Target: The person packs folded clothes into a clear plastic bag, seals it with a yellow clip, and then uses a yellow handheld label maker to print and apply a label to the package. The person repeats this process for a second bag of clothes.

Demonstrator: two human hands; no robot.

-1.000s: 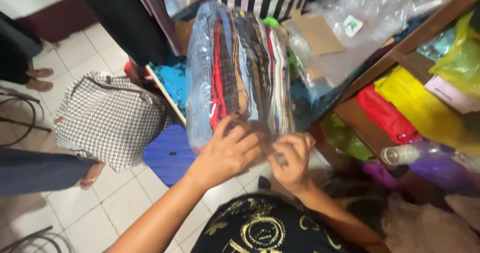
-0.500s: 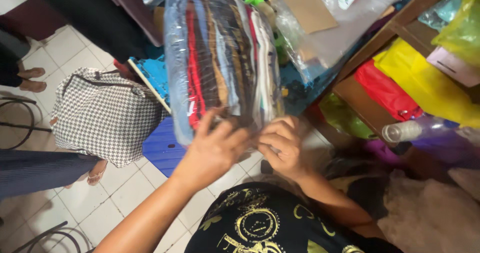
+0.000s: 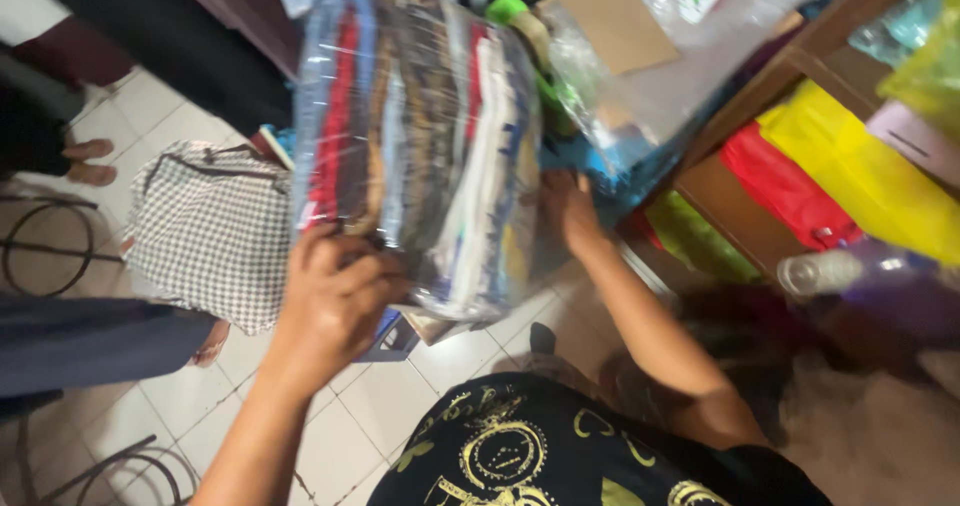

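Clear-wrapped clothing bundle is clamped by the left hand and right hand at frame centre, above white floor tiles, wooden shelves at upper right.

We see the bundle of folded clothes held between both hands — a patterned bag left of it, shelves right.
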